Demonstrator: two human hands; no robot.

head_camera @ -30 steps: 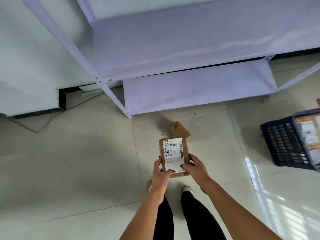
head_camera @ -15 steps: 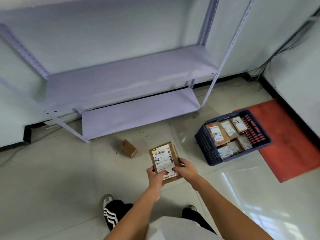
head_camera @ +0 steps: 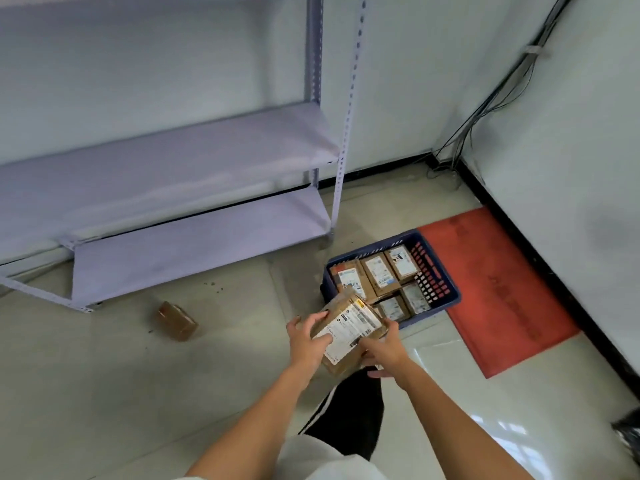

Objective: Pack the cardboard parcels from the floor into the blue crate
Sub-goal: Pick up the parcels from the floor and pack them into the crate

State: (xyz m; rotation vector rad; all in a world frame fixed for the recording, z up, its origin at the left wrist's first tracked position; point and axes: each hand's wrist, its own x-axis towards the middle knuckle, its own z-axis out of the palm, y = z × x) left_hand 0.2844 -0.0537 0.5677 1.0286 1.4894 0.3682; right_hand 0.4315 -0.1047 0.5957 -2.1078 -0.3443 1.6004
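Observation:
I hold a cardboard parcel point(head_camera: 349, 332) with a white shipping label in both hands, just in front of the blue crate's near-left corner. My left hand point(head_camera: 306, 339) grips its left edge, thumb on the label. My right hand point(head_camera: 384, 349) grips its lower right side. The blue crate point(head_camera: 446, 287) stands on the floor to the right and holds several labelled parcels lying flat. A small brown parcel point(head_camera: 176, 320) lies on the tiles to the left, apart from both hands.
A lilac metal shelf unit point(head_camera: 194, 233) stands against the wall at the left. A red mat point(head_camera: 498, 285) lies under the crate's right side. Cables run down the wall corner point(head_camera: 485, 109). My dark trouser leg point(head_camera: 349, 417) is below the parcel.
My view swung right and I stepped toward the crate. The parcel in both hands moved right and tilted, and now it is close to the crate's near corner.

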